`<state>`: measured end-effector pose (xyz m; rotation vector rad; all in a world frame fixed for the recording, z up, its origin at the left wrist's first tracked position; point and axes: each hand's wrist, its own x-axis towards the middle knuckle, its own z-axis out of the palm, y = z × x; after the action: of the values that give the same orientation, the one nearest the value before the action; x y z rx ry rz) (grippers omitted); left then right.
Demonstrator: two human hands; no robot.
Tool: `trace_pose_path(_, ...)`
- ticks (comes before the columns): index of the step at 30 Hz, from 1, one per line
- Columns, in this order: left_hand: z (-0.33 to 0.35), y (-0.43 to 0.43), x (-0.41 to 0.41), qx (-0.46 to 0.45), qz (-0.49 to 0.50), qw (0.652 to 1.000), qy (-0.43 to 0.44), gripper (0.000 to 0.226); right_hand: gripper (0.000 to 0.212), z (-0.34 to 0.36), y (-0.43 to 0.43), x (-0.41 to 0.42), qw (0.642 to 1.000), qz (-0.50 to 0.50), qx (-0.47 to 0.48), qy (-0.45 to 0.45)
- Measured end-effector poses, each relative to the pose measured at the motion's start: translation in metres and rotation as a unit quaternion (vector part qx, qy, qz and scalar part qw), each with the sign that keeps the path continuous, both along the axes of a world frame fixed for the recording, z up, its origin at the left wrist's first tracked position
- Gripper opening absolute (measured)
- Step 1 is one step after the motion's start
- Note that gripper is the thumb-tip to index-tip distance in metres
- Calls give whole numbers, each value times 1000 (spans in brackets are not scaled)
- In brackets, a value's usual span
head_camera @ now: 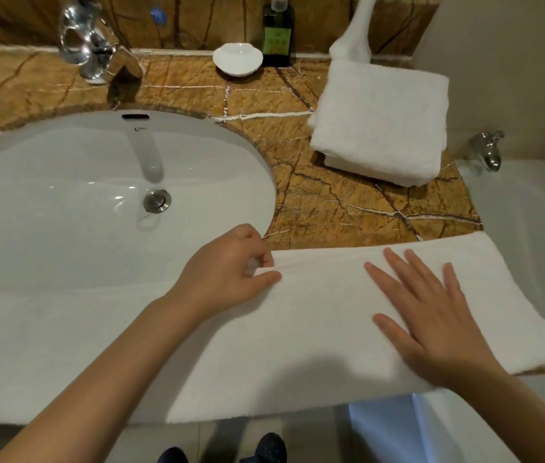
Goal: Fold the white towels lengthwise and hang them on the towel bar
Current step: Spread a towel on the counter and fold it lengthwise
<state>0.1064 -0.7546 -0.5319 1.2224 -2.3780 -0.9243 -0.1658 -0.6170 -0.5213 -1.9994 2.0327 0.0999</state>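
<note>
white towel (314,335) lies folded along the front rim of the sink (64,202) and on past its right side. left hand (227,275) pinches the far edge just right of the sink; right hand (431,315) presses flat, fingers spread. soft, light, limp cloth, likely — best gripped at edges and corners, both hands together.

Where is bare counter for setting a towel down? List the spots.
Bare marble between sink, folded towels and spread towel; a strip between faucet and dish. Crowded: the front edge, under the spread towel, left hand and right hand.
</note>
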Motion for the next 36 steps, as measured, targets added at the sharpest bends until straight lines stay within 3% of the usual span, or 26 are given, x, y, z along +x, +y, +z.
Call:
trace_pose_path(8, -2, 3, 0, -39, -13, 999, 0, 40, 25, 8, -63, 71, 983, 37, -146, -104)
trace_pose_path(17, 0, 5, -5, -103, -28, 993, -57, 24, 7, 10, -84, 78, 983, 62, -93, -148)
trace_pose_path(21, 1, 7, -5, -119, -14, 991, -58, 33, 8, 13, -85, 79, 983, 47, -70, -165)
trace_pose_path(26, 0, 6, -7, -171, 3, 981, -92, 43, 10, 4, -84, 87, 987, 37, -106, -112)
trace_pose_path(29, -1, 2, 1, -140, 17, 984, -108, 48, 12, -4, -83, 86, 987, 16, -135, -89)
trace_pose_path(32, -1, -6, 21, -52, 21, 993, -105, 54, 17, -12, -83, 84, 984, -3, -164, -76)
trace_pose_path(36, 0, -7, 60, 93, 15, 996, -12, 47, 19, -16, -82, 100, 980, -11, -184, -75)
